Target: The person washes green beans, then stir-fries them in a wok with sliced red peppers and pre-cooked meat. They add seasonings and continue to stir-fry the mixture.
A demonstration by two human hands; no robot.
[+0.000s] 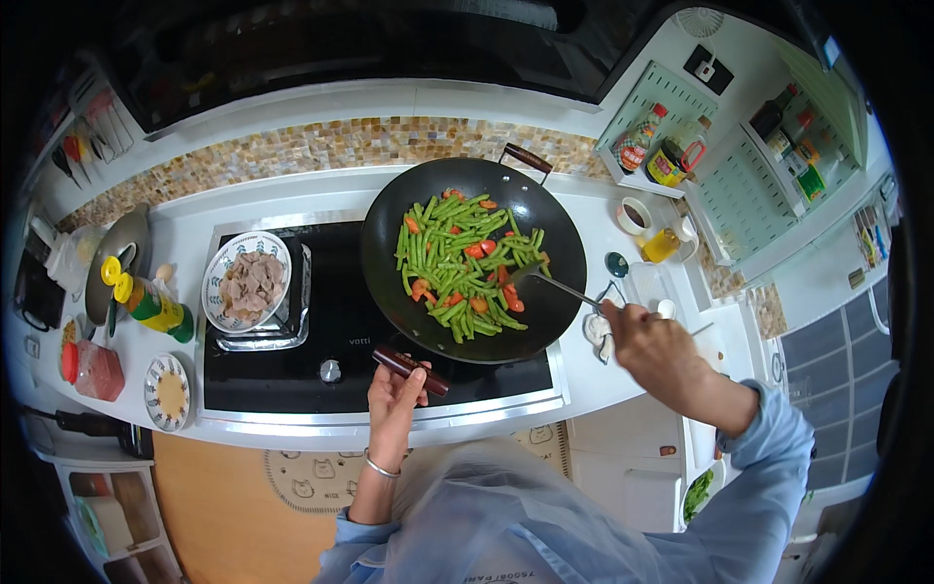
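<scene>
A black wok (467, 343) with two wooden side handles stands on the right side of the gas hob (292, 390). In it lie green beans (438, 226) mixed with pieces of red tomato (480, 249). My left hand (398, 398) grips the near wooden handle (411, 370). My right hand (653, 350) is closed around the handle of a metal spatula (569, 288), whose blade rests among the beans at the wok's right side. A patterned bowl of sliced, pale meat (253, 286) sits over the left burner, on a foil-lined surround (303, 321).
Left of the hob are a small patterned dish (167, 392), a red-lidded jar (95, 371), a yellow-capped bottle (153, 306) and a leaning pan (120, 241). To the right stand an oil jug (664, 243), a small cup (633, 216) and a crumpled cloth (600, 334).
</scene>
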